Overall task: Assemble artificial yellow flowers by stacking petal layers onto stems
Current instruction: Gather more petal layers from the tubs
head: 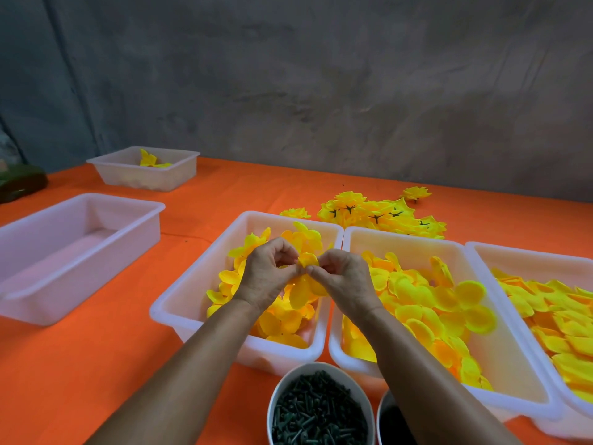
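My left hand (pixel 268 271) and my right hand (pixel 345 279) meet above a white bin (pixel 179 303) of loose yellow petals. Between their fingertips they pinch a small yellow petal layer (pixel 308 260); any stem under it is hidden by the fingers. A second white bin (pixel 513 393) to the right holds rounder yellow petal layers, and a third bin (pixel 481 252) at the far right holds more. A white bowl (pixel 321 369) at the front edge is full of dark green stem pieces. Finished yellow flowers (pixel 382 213) lie in a pile behind the bins.
An empty white bin (pixel 80 252) stands at the left on the orange tablecloth (pixel 96 364). A smaller white bin (pixel 144 178) with a few yellow petals sits at the far left back. A second bowl (pixel 385 412) is partly hidden under my right forearm. A grey wall backs the table.
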`<state>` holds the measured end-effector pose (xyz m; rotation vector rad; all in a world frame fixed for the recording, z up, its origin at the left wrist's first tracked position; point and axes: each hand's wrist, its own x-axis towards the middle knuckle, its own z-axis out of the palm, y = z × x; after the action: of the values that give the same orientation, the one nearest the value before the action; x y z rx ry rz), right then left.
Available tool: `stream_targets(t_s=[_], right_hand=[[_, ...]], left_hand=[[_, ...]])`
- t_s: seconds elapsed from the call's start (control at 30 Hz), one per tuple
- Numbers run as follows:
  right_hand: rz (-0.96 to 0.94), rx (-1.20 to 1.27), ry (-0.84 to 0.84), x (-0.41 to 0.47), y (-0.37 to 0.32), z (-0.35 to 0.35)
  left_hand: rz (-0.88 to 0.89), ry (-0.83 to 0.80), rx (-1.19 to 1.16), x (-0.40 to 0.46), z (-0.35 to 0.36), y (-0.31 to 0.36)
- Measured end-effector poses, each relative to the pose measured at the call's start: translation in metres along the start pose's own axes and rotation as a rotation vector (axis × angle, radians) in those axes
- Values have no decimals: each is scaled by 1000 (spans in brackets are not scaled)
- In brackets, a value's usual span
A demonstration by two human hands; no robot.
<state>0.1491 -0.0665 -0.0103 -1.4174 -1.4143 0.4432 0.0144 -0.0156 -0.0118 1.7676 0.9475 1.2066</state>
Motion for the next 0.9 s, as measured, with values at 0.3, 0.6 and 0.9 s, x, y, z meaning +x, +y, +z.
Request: stream_targets(t_s=[0.3, 0.6, 0.9], right_hand=[[-19, 60, 57, 0, 0, 2], [30, 262, 99, 2, -1, 0], [39, 286, 91, 3, 0, 0]], left_hand=[[-7, 57, 33, -2, 1, 5], [-154, -3, -78, 1, 0, 4], [-54, 58, 60, 3, -1, -3]])
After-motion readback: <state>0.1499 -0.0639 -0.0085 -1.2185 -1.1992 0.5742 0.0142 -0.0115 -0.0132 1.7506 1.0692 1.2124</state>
